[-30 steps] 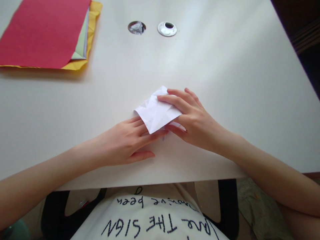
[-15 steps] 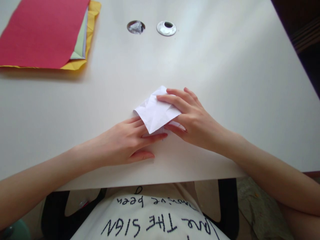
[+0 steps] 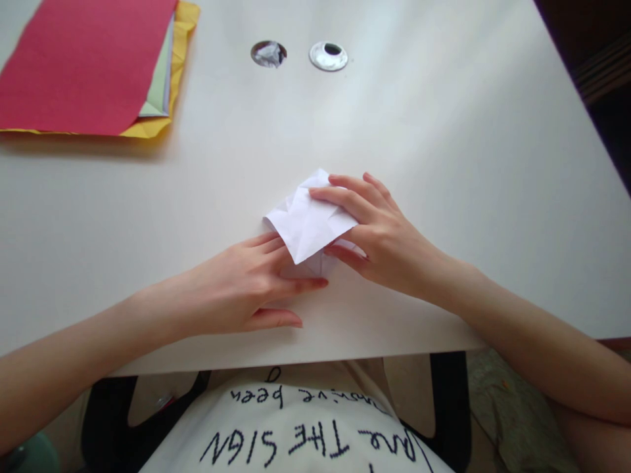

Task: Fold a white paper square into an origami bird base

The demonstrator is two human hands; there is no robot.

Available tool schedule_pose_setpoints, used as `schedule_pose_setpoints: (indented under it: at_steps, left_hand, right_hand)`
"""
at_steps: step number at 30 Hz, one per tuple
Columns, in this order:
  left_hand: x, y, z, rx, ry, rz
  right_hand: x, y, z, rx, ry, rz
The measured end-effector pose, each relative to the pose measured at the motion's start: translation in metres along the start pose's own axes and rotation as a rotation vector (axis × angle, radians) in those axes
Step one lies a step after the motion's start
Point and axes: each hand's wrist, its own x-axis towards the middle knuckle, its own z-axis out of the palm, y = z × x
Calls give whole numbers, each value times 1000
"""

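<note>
A small sheet of folded white paper (image 3: 308, 226) with creases lies on the table in front of me. My right hand (image 3: 382, 230) grips its right side, with fingers on the upper layer and the index finger and thumb under the raised flap. From the left, my left hand (image 3: 263, 279) lies flat with fingers outstretched. Some of its fingertips go under the flap and are hidden. Its index finger lies along the lower layer's near edge, and the thumb points apart on the table.
At the far left of the white table (image 3: 221, 177) lies a red sheet (image 3: 83, 66) over yellow and pale green paper. Two round holes are in the far part; one has crumpled wrapping (image 3: 269, 54) in it, the other a silvery cover (image 3: 328, 58). The table's near edge is by my shirt.
My left index finger and thumb have shifted slightly toward me, showing more of the paper's lower layer. My right hand and the upper flap have hardly moved.
</note>
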Motion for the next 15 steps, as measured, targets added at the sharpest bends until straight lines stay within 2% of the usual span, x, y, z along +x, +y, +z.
schedule_pose_setpoints:
  at_steps: [4, 15]
  left_hand:
    - [0, -2, -2, -24, -23, 30]
    - [1, -3, 8, 40, 26, 22]
  right_hand:
    - [-1, 1, 0, -3, -7, -8]
    - [0, 1, -1, -8, -9, 11]
